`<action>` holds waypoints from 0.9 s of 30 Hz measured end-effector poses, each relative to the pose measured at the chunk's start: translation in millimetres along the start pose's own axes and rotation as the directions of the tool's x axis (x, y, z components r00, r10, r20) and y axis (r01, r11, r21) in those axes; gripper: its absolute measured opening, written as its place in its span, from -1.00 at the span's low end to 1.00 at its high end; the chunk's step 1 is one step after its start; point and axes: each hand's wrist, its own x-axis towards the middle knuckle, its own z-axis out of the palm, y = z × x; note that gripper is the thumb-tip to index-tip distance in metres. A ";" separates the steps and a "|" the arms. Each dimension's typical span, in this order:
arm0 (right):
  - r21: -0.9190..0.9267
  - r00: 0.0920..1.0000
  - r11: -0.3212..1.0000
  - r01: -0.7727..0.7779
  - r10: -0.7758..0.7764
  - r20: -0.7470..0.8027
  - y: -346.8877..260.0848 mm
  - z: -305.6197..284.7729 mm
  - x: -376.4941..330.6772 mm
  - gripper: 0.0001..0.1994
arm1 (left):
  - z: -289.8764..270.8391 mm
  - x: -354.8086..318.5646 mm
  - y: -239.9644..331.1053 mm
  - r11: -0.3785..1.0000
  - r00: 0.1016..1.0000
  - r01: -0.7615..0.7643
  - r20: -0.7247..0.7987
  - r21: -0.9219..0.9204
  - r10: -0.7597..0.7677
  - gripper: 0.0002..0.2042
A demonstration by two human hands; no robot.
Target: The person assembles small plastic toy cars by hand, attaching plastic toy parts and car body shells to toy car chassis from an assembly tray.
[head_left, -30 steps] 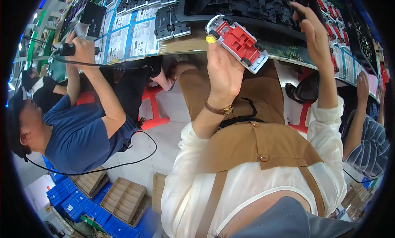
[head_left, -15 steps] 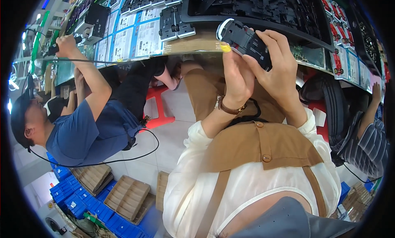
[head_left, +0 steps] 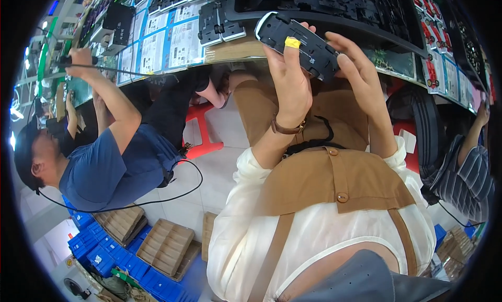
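One toy car (head_left: 311, 47), gripped underside-up in left hand (head_left: 292, 88).
Saw right hand (head_left: 362, 76) part-open beside it, contact unclear; judged drop possible from slack left thumb (head_left: 293, 57).

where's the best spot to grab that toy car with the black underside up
Probably the long edges toward its right-hand end, coming from the right. The toy car is long and flattish; the left hand holds it farther left, thumb over the underside, leaving that end mostly free. The right hand is right beside it, fingers spread.
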 end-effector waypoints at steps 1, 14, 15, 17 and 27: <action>0.068 0.997 0.996 -0.059 0.056 0.046 -2.8 1.8 -0.4 -0.61 | 0.8 -0.6 0.0 1.000 1.000 -0.017 0.026 0.019 0.016 -0.65; 0.156 0.997 0.984 0.080 -0.075 -0.034 15.8 23.9 -1.5 -0.65 | -1.0 -3.1 5.2 0.998 0.998 0.053 0.046 -0.032 -0.051 -0.64; 0.127 0.993 0.986 0.110 -0.104 -0.054 15.0 26.4 -1.6 -0.65 | -3.4 -6.5 5.9 0.998 0.998 0.052 0.047 -0.030 -0.051 -0.64; 0.100 0.989 0.985 0.137 -0.130 -0.073 16.5 27.2 0.8 -0.64 | -10.2 -14.6 6.5 0.986 0.996 0.077 0.023 0.147 -0.081 -0.67; 0.293 0.997 0.955 0.040 -0.058 0.056 27.4 39.6 7.6 -0.47 | -13.7 -2.4 13.9 0.997 0.995 0.005 -0.101 0.073 0.002 -0.78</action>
